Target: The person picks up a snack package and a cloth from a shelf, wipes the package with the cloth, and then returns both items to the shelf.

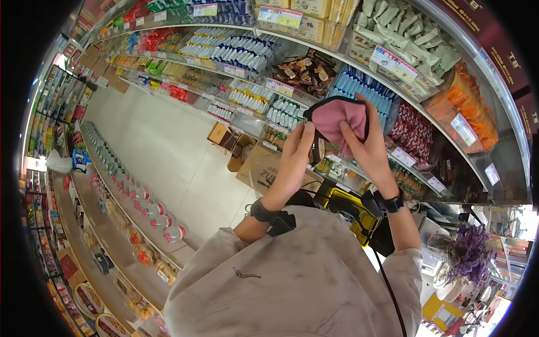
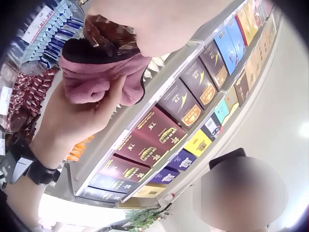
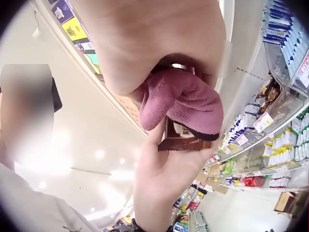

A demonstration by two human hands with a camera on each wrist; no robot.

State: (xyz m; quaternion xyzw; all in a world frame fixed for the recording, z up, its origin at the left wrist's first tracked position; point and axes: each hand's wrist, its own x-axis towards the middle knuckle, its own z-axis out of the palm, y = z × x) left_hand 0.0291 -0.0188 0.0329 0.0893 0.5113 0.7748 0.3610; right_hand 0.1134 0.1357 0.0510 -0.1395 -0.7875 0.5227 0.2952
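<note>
A pink cloth (image 1: 334,119) with a dark border is held up between both hands, in front of the snack shelves. My right hand (image 1: 370,149) grips the bunched cloth, its thumb laid across the pink side. My left hand (image 1: 296,154) pinches a shiny brown packet (image 2: 113,36), with the cloth's dark edge lying against it. In the right wrist view, the packet's serrated end (image 3: 181,144) shows between the left fingers and the cloth. Part of the packet is hidden behind the cloth.
Shelves of wrapped snacks (image 1: 247,50) with price tags curve around the front. Below stand a cardboard box (image 1: 264,168) and a yellow-and-black basket (image 1: 359,213). A lower shelf with several jars (image 1: 160,220) runs along the left. Dried purple flowers (image 1: 471,253) stand at the right.
</note>
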